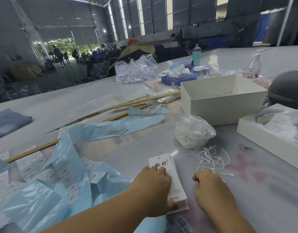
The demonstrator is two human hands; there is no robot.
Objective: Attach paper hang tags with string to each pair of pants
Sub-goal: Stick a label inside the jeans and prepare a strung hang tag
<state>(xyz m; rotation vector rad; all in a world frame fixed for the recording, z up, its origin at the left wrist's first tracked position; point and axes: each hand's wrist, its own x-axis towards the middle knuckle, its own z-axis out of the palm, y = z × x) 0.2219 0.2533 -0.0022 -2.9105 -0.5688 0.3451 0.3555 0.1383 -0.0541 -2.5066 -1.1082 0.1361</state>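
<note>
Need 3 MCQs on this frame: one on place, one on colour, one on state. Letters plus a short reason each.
1. Where do the loose strings lie relative to the bag of strings?
A. Inside the white box
B. On the table just in front of the bag, nearer the person
C. Under the blue plastic sheet

2. What colour is the crumpled plastic sheet on the person's left side?
A. Light blue
B. Red
C. Black

3. What is the left hand doing?
A. Hanging off the table edge
B. Lifting a ruler
C. Resting on the stack of hang tags

Answers:
1. B, the strings spread on the table between the bag and the right hand.
2. A, the sheet is pale blue.
3. C, the fingers lie across the top tag, thumb at the stack's near edge.
</note>
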